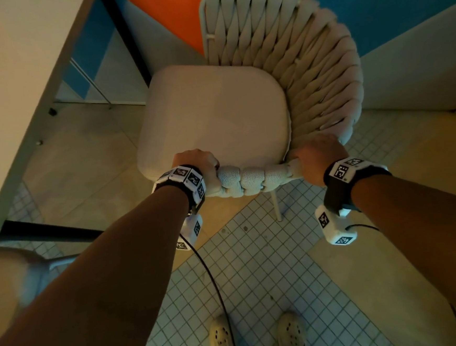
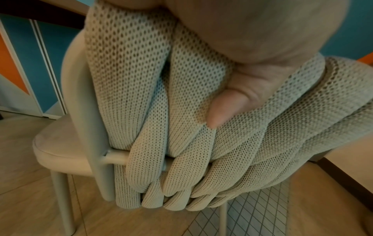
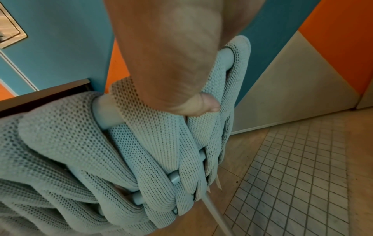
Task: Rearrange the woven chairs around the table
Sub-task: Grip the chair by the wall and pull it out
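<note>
A beige woven chair with a padded seat cushion stands in front of me, its curved strap back wrapping round the right side. My left hand grips the near end of the woven top rail, thumb pressed on the straps. My right hand grips the same rail further right, at the bend, fingers curled round the strapping. The white table with a dark frame lies to the left of the chair.
A second chair's pale seat edge shows at lower left under the table end. Walls in blue, orange and white close in behind and right of the chair. My feet in beige clogs stand on small white floor tiles. Wrist cables trail down.
</note>
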Motion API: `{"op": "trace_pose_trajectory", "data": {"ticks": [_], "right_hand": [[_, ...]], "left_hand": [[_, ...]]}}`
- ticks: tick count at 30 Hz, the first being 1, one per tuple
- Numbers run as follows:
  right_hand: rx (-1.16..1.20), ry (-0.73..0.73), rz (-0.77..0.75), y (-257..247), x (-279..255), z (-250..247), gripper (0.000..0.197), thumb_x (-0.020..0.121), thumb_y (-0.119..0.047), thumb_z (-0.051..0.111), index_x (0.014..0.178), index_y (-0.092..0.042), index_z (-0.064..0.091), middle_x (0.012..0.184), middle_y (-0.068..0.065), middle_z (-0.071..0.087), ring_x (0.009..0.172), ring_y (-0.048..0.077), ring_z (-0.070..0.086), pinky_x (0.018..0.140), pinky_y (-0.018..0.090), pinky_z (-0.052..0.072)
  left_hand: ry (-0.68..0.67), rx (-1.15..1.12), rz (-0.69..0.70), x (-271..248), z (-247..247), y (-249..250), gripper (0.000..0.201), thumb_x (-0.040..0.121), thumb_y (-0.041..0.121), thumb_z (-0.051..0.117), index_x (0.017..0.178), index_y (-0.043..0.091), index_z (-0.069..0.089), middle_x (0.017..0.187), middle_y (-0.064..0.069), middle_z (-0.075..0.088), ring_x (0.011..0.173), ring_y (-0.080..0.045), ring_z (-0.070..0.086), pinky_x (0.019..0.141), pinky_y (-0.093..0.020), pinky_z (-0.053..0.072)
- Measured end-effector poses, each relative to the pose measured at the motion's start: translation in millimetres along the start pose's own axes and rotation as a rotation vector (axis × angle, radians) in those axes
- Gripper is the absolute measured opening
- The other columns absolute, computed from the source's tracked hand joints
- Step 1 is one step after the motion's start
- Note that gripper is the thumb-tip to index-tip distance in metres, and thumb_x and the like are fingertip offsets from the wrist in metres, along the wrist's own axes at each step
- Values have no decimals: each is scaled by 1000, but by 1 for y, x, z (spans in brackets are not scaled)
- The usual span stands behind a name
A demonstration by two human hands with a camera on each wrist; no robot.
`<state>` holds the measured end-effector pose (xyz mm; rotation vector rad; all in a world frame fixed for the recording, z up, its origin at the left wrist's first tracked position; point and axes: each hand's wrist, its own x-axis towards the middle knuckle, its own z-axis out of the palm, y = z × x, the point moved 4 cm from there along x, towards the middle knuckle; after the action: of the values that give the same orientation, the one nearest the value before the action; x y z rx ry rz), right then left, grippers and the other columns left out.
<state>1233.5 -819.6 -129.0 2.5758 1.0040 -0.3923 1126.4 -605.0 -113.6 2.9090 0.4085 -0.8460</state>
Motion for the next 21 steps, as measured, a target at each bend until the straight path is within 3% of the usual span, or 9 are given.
{"op": "trace_pose_trajectory", "data": {"ticks": [6,10,14,16,19,21], "right_hand": [[-32,24,-16,-1,-2,0,24,76,-35,70,100,-35,71,91,-4,66,93,22,59,71,34,37],[-27,-8,-4,-1,-6,-2,27,78,-34,68,105,-34,69,96,-3,66,97,24,59,77,36,42],[15,-64,13,-1,-5,0,33,79,-33,68,112,-33,66,108,-2,65,106,25,56,90,43,45],[30,-114,24,0,-6,-2,35,81,-30,67,116,-31,63,113,0,64,111,27,54,94,44,44],[114,-81,19,-3,-15,-11,32,77,-27,69,108,-29,64,106,-1,64,106,28,54,94,47,42],[250,-19,29,-3,-25,-14,41,73,-21,72,112,-26,60,113,2,63,111,30,52,99,51,39]], "left_hand": [[10,-10,20,-1,0,-1,16,68,37,69,78,25,66,71,8,64,68,-16,61,63,-26,44],[30,-12,35,-2,1,-1,20,66,39,72,76,25,64,70,8,63,67,-16,60,62,-26,43],[53,-41,51,-6,1,-2,23,64,40,73,78,24,64,73,6,66,69,-18,62,63,-26,45],[26,-53,70,-11,0,-3,24,66,38,73,82,24,62,76,6,64,72,-19,61,63,-27,43],[-3,-143,64,-19,-1,-8,29,69,32,70,94,23,59,84,5,62,80,-22,61,65,-28,44],[53,-195,66,-25,5,-16,38,73,26,69,110,23,59,103,0,66,94,-26,61,76,-33,48]]}}
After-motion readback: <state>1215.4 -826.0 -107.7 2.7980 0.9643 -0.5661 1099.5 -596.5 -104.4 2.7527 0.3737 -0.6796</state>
